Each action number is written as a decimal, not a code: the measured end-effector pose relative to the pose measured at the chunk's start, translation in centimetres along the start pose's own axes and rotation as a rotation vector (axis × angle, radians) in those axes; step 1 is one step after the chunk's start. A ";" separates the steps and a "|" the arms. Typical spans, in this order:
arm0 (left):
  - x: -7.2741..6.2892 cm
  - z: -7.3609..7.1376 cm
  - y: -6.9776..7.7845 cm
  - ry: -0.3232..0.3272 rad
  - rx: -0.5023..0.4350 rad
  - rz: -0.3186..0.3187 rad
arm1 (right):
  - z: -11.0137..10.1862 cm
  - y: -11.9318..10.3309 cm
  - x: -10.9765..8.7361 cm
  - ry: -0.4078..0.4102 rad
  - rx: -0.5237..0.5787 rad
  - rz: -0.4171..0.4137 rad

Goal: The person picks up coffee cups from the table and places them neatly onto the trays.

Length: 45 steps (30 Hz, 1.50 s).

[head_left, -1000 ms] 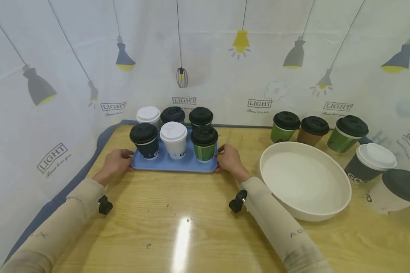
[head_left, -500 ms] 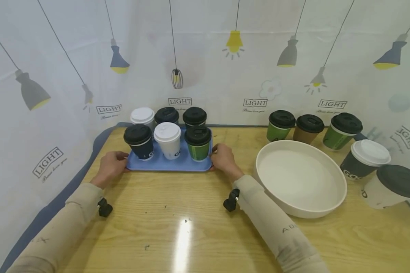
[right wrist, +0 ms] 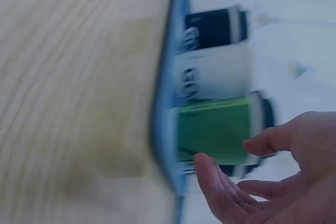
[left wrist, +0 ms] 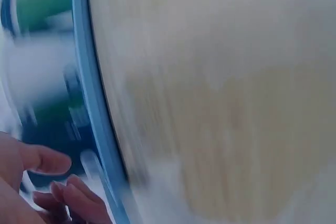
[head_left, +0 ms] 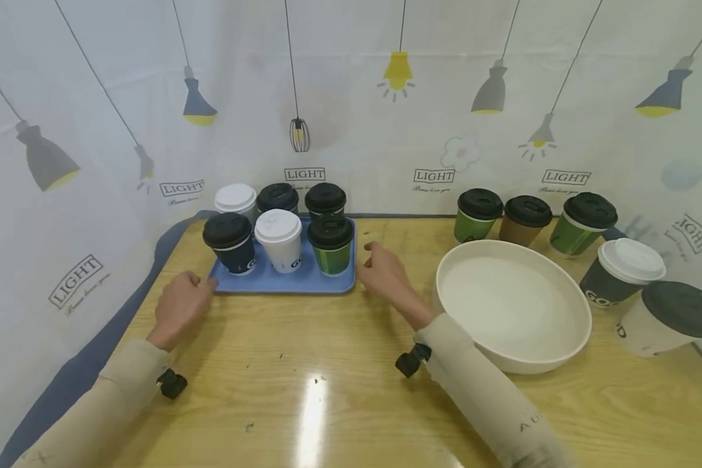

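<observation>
A blue tray point(head_left: 277, 283) lies on the wooden table with several lidded paper coffee cups on it in two rows. In its front row stand a dark cup point(head_left: 238, 257), a white cup point(head_left: 283, 252) and a green cup point(head_left: 332, 259). My left hand point(head_left: 182, 304) is beside the tray's front left corner, fingers loose; in the left wrist view a gap shows between thumb and fingers, and whether a fingertip touches the tray cannot be told. To the right of the tray, my right hand point(head_left: 386, 276) holds nothing, its thumb and fingers apart in the right wrist view.
A large round cream bowl point(head_left: 511, 364) stands right of my right hand. Behind and beside it are several more lidded cups, among them a brown cup point(head_left: 520, 232) and a white-lidded dark cup point(head_left: 611, 279). A printed curtain point(head_left: 351, 97) closes off the back and left.
Both hands have let go of the tray's sides, the left drawing back toward me and the right moving a little to the right. The tray and cups stay put on the table; the head view has shifted slightly.
</observation>
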<state>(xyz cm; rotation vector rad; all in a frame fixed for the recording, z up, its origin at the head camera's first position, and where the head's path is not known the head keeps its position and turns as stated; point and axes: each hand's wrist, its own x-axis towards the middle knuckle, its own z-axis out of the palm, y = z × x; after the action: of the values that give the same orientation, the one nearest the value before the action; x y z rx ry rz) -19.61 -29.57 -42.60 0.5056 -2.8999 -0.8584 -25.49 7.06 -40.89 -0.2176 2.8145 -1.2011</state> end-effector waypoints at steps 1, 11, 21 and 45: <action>-1.0 0.5 1.0 0.015 -0.008 0.032 | -1.0 -0.3 -1.0 -0.004 0.005 -0.031; -10.5 6.1 13.5 -0.183 -0.262 0.476 | -15.3 4.5 -9.0 0.044 -0.017 -0.075; -11.6 12.9 23.0 -0.513 -0.626 0.401 | -23.2 14.4 -10.1 0.007 -0.186 0.198; -10.5 20.0 26.5 -0.620 -0.662 0.151 | -22.3 18.9 -8.0 -0.158 -0.032 0.307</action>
<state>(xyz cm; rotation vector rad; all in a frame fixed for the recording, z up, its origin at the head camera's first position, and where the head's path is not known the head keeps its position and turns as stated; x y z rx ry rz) -20.65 5.19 -44.80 -0.0601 -2.7721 -2.1278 -22.30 37.17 -39.04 0.1097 2.6101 -1.0235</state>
